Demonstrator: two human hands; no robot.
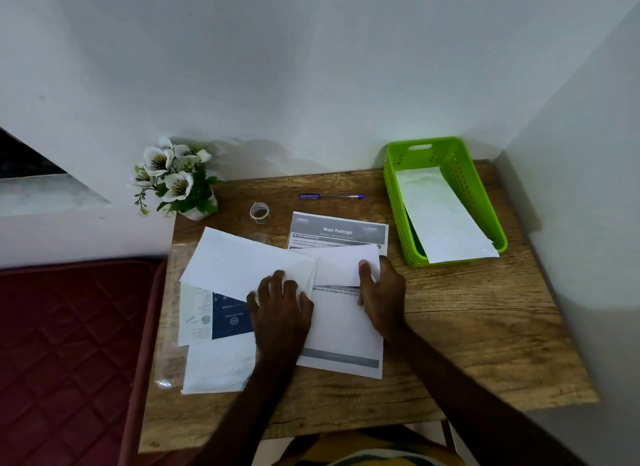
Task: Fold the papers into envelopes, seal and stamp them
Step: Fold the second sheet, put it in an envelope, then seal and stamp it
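One plain white envelope point(249, 268), tilted

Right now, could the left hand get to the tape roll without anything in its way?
Probably yes. The tape roll stands alone on the table, beyond the envelope that the left hand presses. Only flat paper lies between them, so the hand could pass over it, but it would have to let go of the envelope.
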